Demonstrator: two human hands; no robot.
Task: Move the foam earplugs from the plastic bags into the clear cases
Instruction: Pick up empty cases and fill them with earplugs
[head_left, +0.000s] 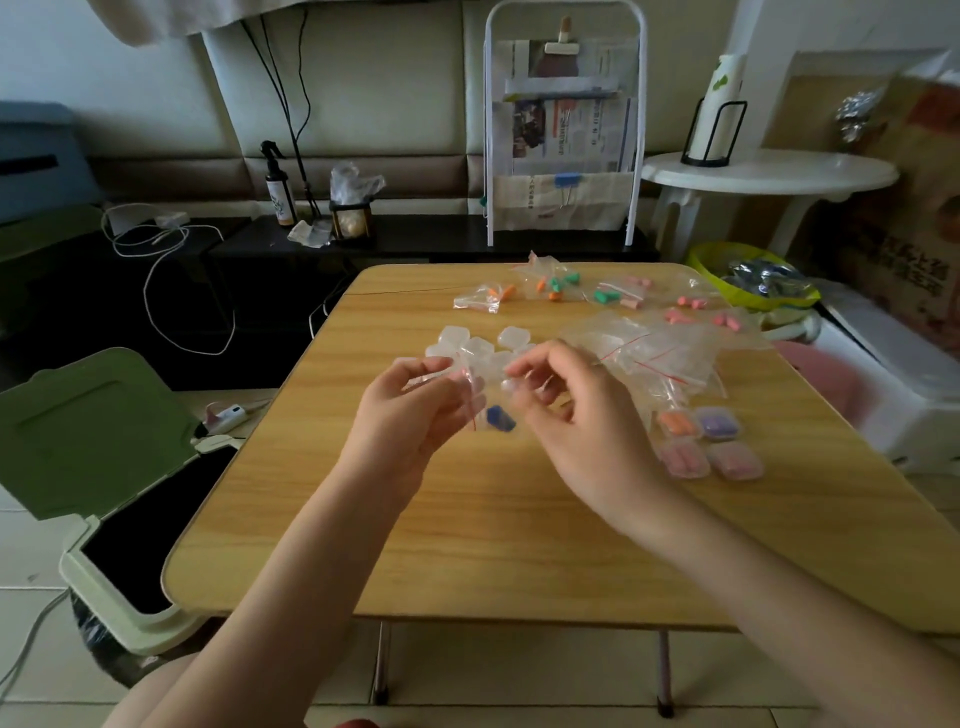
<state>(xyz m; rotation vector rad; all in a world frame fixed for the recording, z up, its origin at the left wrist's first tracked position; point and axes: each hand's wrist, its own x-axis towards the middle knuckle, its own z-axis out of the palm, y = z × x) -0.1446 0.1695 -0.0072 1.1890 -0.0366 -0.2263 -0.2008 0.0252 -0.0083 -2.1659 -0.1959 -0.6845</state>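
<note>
Both my hands are raised over the middle of the wooden surface (519, 519). My left hand (402, 415) and my right hand (576, 415) pinch a small clear plastic bag (480, 402) between them, fingers curled on its top edge. A blue earplug (500, 418) sits low in that bag, between the two hands.

Just beyond my fingers lies a cluster of empty clear cases (483, 343). To the right of them is a heap of emptied bags (654, 353) with red seal lines.

Near right, beside my right hand, four filled cases (709, 444) lie close together: one with orange plugs, one purple, two pink.

At the far edge of the surface lie bags still holding earplugs (561, 288), orange, green and pink; a few pink ones show further right.

A green-lidded bin (98, 467) stands open on the floor, left of the surface.
</note>
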